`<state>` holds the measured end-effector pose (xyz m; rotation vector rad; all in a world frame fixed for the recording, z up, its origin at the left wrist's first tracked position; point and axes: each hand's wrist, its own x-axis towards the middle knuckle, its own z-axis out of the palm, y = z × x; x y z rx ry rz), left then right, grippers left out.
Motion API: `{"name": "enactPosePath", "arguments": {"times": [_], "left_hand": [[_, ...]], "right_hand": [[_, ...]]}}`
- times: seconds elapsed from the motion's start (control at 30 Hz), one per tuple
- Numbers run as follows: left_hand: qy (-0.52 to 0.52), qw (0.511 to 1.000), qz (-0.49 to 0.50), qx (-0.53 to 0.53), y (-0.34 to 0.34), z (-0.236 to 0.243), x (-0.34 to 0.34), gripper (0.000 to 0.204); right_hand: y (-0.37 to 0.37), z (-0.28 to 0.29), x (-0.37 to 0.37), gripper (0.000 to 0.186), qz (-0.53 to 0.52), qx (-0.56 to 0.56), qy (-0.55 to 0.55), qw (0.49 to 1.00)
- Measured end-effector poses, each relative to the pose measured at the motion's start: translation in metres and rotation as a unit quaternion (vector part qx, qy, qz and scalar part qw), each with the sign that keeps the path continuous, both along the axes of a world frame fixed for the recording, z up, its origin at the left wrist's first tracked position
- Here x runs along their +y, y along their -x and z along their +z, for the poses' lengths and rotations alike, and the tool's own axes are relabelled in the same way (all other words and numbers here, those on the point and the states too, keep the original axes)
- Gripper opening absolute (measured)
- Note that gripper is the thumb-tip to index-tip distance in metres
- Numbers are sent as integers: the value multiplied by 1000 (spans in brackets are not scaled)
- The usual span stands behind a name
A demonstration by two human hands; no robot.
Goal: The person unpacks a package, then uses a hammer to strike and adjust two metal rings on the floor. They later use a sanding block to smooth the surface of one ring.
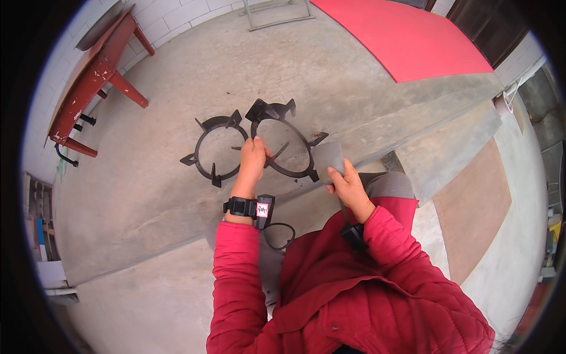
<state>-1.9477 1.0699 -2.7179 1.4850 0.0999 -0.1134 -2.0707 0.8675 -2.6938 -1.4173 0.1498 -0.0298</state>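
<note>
Closed round the near left side of a black gas stove pan support (309, 159), my left hand (253, 159) holds the ring raised at a slant. It has upright prongs around its rim. A second black pan support (203, 168) lies on the concrete just left of it. In my right hand (352, 192) is a flat grey rectangular plate (328, 158), pinched with the thumb on top, close to the right edge of the held ring. Whether the plate has a handle under my fingers I cannot tell. A black band with a box (242, 206) circles my left wrist.
A worn red wooden bench (94, 76) stands at the far left by the tiled wall. A red mat (407, 41) lies at the far right, with a metal frame (280, 26) left of it. A step edge (141, 262) crosses the concrete floor.
</note>
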Motion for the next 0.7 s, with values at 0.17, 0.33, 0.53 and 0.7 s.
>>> {"name": "enactPosePath", "arguments": {"times": [0.17, 0.33, 0.53, 0.7], "left_hand": [[-18, 1000, -6, 8, -9, -3, -19, 32], [-46, 999, -14, -14, -8, -5, -16, 33], [-121, 989, -42, -67, 4, -1, 14, 29], [-155, 979, -63, -113, 14, 16, 25, 32]], "right_hand": [[-3, 5, -18, 14, -6, 21, 6, 1000], [-3, 7, -11, 15, -15, 16, -9, 1000], [-7, 16, 18, 14, 3, 19, 19, 1000], [-19, 35, 38, 15, 11, -32, 61, 998]]}}
